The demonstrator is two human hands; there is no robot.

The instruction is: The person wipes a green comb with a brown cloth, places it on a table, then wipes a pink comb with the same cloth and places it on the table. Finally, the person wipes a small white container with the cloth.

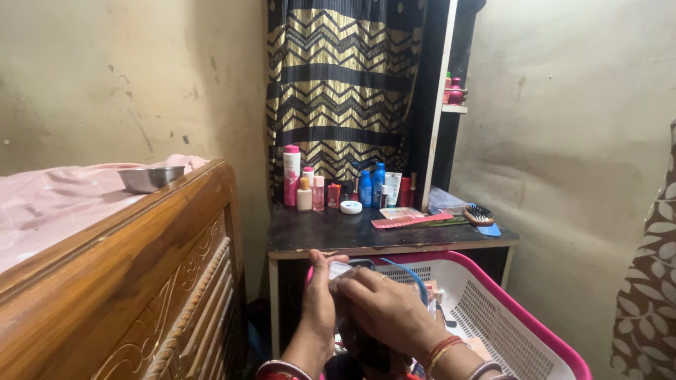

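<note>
The dark object (352, 267) with a pale face is sitting between both hands, just above the near corner of the white-and-pink basket (542, 331) and just below the front edge of the counter (366, 236); what kind of thing it is cannot be told, since the fingers are covering most of it. Judging by how things are lying, the handling is somewhere in the middle: the object is neither resting in the basket nor standing on the counter, and the row of bottles (338, 186) at the back is looking untouched.

The right hand (384, 302) is lying over the top of the object, fingers curled down and closed on it, wrist with bangles angling in from the lower right. The left hand (320, 299) is pressing against its left side, thumb pointing up, fingers wrapping it from below.

Further out, a pink comb (412, 220) and a hairbrush (479, 214) are lying on the counter, a patterned curtain (345, 84) is hanging behind, and a steel bowl (150, 178) is sitting on the bed (49, 204) past the wooden headboard (127, 281).
</note>
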